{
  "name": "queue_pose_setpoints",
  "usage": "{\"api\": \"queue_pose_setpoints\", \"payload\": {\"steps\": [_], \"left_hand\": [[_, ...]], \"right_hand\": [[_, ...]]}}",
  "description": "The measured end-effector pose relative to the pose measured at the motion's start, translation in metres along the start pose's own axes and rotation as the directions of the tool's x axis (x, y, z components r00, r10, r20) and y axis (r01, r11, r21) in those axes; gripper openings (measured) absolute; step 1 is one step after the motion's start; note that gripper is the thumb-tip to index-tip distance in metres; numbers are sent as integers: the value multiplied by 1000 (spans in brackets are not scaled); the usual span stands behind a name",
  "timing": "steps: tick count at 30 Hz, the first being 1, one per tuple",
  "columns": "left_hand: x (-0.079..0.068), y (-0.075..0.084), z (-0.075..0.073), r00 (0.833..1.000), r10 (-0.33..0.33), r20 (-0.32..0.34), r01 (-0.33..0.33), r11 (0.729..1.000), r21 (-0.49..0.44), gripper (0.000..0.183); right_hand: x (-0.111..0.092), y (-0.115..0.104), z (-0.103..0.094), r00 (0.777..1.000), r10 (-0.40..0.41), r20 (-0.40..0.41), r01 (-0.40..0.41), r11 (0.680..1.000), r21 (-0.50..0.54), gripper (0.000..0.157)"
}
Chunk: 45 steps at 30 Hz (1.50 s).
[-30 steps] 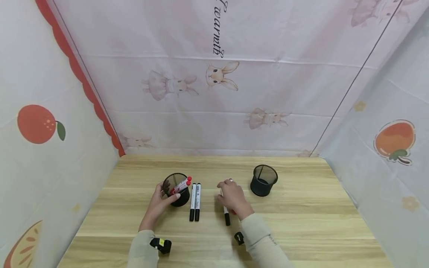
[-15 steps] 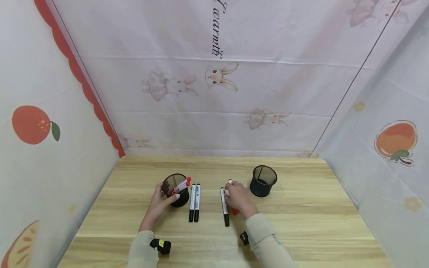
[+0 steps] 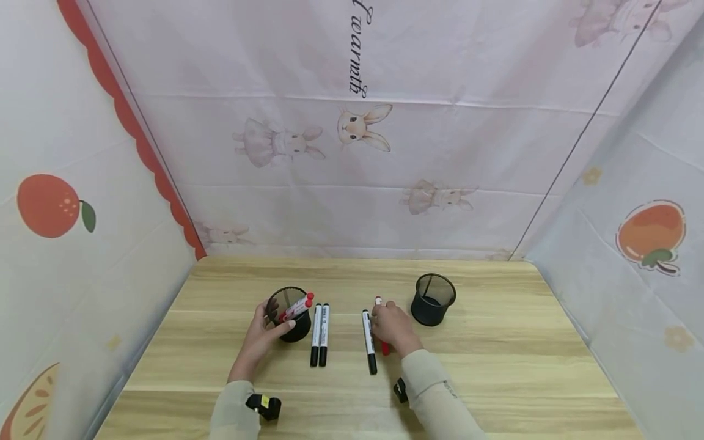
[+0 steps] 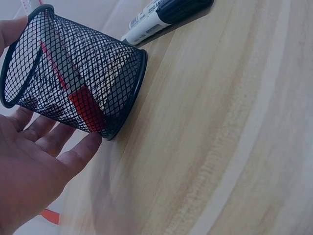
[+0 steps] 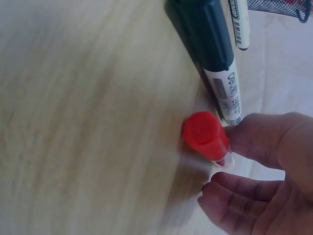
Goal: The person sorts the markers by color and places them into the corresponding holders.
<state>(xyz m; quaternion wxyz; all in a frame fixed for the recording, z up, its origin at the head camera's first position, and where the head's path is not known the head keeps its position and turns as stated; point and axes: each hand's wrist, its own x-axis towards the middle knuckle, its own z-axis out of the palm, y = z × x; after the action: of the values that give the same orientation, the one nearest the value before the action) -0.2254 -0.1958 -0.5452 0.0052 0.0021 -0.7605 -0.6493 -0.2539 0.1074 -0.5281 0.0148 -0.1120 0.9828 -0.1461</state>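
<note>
My left hand holds a black mesh pen cup, thumb on the near side and fingers round the back. Inside lean two red markers, their red ends sticking out over the rim; in the left wrist view a red marker cap shows through the mesh. To the right, my right hand pinches a red marker lying on the table, its thumb on one side and its fingers on the other. Close along the thumb side lies a black-capped whiteboard marker.
Two more black-capped markers lie side by side just right of the held cup. A second black mesh pen cup stands upright beyond the right hand. Printed cloth walls enclose the wooden table at the back and sides.
My right hand has moved right, from over the black-capped marker to the red marker beside it. My left hand and its pen cup have stayed in place.
</note>
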Motion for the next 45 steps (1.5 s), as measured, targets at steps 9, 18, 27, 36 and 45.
{"api": "queue_pose_setpoints", "payload": {"steps": [9,18,27,36,45], "left_hand": [[1,5,3,1000,-7,-10,7,1000,-15,77],[0,10,4,1000,-13,-18,12,1000,-19,75],[1,4,3,1000,8,-16,-8,1000,-6,79],[0,-4,1,998,65,-21,-65,998,5,72],[-3,10,2,999,-21,-35,21,1000,-10,75]], "right_hand": [[7,7,1,1000,24,-13,-22,995,100,12],[-3,-6,-17,996,47,-78,-34,986,161,23],[-3,-15,-19,972,79,-221,-22,969,247,26],[-13,-30,-20,936,109,-333,42,909,416,30],[-19,-40,-27,948,159,-275,48,783,620,51]]}}
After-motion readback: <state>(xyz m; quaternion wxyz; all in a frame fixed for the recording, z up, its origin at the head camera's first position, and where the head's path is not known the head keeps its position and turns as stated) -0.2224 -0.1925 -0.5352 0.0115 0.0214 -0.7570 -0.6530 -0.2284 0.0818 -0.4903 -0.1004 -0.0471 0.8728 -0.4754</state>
